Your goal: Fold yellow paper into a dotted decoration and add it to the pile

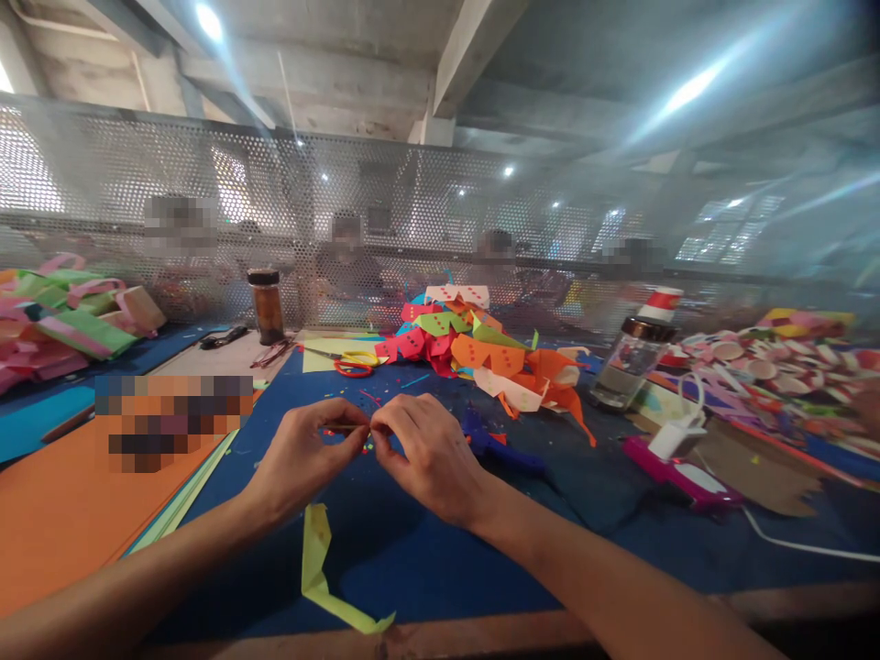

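Note:
Over the blue table top [419, 568], my left hand [302, 454] and my right hand [433, 458] nearly meet, fingertips pinched together. Between them runs a thin, narrow strip [344, 428], seen edge-on; its material is hard to make out. Tiny coloured paper scraps lie beneath the fingers. Below my left hand rests a bent yellow-green paper strip [316, 555]. A blue glue gun [505, 449] lies just right of my right hand. Scissors [356, 364] with yellow and red handles are beyond both hands.
A pile of folded paper pieces [491, 353] sits ahead. Orange sheets [55, 513] lie left. A brown-filled bottle [266, 307] and a glass jar [625, 367] stand behind. At right is a magenta power strip [687, 477] with a white cord. A perforated screen [385, 183] rises beyond.

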A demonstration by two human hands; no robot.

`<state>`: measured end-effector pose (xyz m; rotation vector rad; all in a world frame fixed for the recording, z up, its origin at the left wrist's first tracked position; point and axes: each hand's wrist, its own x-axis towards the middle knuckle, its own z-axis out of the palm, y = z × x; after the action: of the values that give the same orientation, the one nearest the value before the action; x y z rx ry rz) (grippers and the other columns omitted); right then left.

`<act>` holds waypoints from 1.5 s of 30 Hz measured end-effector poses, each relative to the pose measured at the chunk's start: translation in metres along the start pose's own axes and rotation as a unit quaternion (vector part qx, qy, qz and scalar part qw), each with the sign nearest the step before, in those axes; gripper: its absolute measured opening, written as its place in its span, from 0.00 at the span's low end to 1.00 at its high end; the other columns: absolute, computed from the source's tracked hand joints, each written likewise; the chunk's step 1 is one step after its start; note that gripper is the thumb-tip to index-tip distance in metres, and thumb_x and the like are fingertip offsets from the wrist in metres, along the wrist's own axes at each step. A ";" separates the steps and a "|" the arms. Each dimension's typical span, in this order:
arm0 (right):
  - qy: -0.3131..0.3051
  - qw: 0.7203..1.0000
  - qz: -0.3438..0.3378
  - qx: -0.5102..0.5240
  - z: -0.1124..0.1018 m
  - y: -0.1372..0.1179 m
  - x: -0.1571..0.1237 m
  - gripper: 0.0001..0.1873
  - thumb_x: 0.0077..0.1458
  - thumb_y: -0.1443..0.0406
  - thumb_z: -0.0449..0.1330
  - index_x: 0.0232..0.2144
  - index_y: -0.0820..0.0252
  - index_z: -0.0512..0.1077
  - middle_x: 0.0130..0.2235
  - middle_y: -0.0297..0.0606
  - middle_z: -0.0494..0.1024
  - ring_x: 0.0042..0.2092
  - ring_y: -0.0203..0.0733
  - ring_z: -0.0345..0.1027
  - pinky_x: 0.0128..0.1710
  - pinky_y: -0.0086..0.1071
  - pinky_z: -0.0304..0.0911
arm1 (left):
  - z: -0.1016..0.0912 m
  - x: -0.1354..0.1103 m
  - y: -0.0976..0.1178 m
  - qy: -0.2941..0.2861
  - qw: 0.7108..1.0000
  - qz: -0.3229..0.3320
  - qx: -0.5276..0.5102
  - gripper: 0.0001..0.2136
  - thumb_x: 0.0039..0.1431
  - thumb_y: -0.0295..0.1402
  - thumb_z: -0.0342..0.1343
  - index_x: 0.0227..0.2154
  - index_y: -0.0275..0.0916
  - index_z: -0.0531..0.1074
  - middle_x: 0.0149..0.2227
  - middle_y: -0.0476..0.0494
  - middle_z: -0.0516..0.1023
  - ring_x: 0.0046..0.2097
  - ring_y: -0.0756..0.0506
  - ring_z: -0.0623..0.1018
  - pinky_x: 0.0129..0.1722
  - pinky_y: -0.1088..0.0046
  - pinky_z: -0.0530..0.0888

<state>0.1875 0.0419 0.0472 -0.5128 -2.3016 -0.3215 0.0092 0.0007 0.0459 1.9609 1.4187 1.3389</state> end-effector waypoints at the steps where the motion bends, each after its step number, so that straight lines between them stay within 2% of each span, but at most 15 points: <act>1: 0.000 1.000 -0.002 -0.001 0.000 0.000 0.000 0.07 0.64 0.70 0.51 0.34 0.58 0.67 0.33 0.38 0.76 0.35 0.40 0.67 0.39 0.36 0.60 | 0.000 0.000 0.000 0.001 1.000 -0.001 0.001 0.06 0.54 0.31 0.55 0.29 0.40 0.78 0.29 0.50 0.82 0.34 0.47 0.80 0.38 0.72 0.75; 30: 0.007 0.999 -0.025 -0.033 -0.002 -0.002 -0.002 0.07 0.66 0.69 0.50 0.36 0.58 0.66 0.35 0.39 0.77 0.37 0.41 0.69 0.39 0.36 0.59 | -0.001 -0.002 0.002 0.011 1.000 -0.013 0.009 0.06 0.54 0.33 0.57 0.29 0.40 0.78 0.29 0.50 0.82 0.35 0.46 0.80 0.37 0.73 0.74; 37: 0.022 0.997 -0.038 -0.056 -0.002 -0.003 -0.002 0.06 0.64 0.70 0.52 0.35 0.60 0.67 0.34 0.38 0.77 0.36 0.42 0.68 0.39 0.37 0.59 | 0.001 -0.004 0.003 0.022 1.000 0.007 0.014 0.05 0.55 0.32 0.57 0.29 0.40 0.78 0.29 0.51 0.82 0.35 0.47 0.79 0.38 0.74 0.74; 45: 0.052 0.998 0.023 0.016 0.004 -0.003 -0.001 0.05 0.58 0.73 0.56 0.34 0.58 0.65 0.33 0.34 0.76 0.34 0.38 0.69 0.37 0.34 0.59 | 0.000 -0.002 0.001 0.030 0.999 0.016 0.017 0.04 0.55 0.31 0.58 0.29 0.41 0.78 0.30 0.51 0.82 0.34 0.48 0.80 0.38 0.75 0.74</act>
<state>0.1847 0.0407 0.0431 -0.5209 -2.1884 -0.2820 0.0099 -0.0016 0.0454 1.9885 1.4513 1.4084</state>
